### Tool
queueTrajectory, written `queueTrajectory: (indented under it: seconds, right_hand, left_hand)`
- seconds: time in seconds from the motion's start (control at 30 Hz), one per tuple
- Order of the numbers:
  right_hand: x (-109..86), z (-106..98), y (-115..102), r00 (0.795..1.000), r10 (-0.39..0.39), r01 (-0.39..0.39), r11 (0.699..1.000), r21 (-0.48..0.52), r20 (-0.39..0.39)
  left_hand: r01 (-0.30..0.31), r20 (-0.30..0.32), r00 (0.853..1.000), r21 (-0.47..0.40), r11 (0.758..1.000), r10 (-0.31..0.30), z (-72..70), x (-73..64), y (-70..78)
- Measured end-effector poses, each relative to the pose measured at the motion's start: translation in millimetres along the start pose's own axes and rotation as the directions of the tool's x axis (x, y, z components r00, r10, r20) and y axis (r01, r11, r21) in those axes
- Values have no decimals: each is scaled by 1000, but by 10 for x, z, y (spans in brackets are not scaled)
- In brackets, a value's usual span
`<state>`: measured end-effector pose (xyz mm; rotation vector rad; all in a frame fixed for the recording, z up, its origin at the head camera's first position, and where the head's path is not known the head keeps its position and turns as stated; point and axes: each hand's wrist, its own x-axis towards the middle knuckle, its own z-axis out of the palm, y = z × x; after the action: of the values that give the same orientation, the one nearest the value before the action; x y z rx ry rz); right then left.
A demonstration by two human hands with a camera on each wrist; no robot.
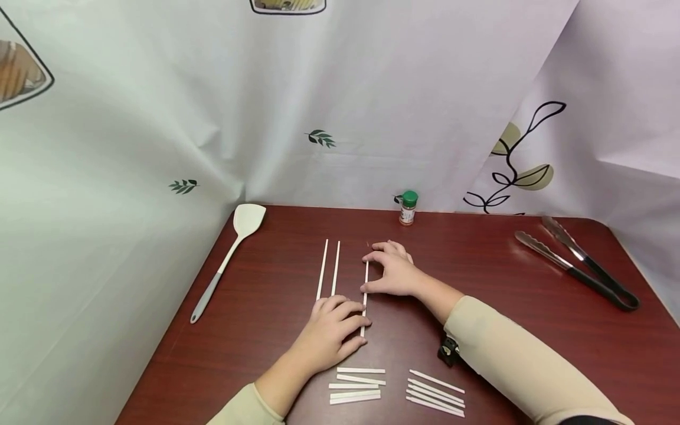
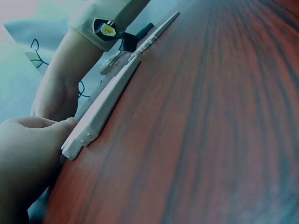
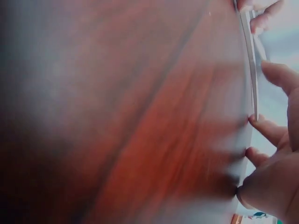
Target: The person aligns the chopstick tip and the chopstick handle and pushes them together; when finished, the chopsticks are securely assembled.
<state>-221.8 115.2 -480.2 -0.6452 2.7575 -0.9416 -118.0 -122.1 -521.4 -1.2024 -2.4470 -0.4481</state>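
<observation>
Three long thin white sticks lie upright in the head view: a left stick (image 1: pixel 322 268), a middle stick (image 1: pixel 336 268) and a right stick (image 1: pixel 365 302). My left hand (image 1: pixel 332 330) lies over the lower ends of the first two, hiding them. Its fingertips touch the lower part of the right stick. With spread fingers, my right hand (image 1: pixel 395 273) touches that same stick at its upper end and lower down with the thumb. In the right wrist view, a fingertip meets the end of the white stick (image 3: pixel 252 70).
Short white sticks lie in two groups near the front, a left group (image 1: pixel 357 386) and a right group (image 1: pixel 435 394). A white spatula (image 1: pixel 234 254) lies at left. At the back stands a green-capped spice jar (image 1: pixel 407 209); metal tongs (image 1: pixel 579 265) rest at right.
</observation>
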Motion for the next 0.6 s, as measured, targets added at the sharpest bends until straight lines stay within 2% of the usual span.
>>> queueTrajectory:
  seconds: [0.17,0.4,0.6]
  right_hand:
    - [31,39,-15,1000,12,-12,1000,-15,10]
    - [94,109,-82,999,35,-35,999,-25,-6]
    - [162,163,-93,998,53,-53,998,-20,-24]
  left_hand:
    - [-2,-6,1000,-16,1000,2,-1,-13,-13]
    - [29,-25,999,-29,999,-29,-11,-11,-33]
    - [61,-69,996,-43,997,-64,-39,2,-105]
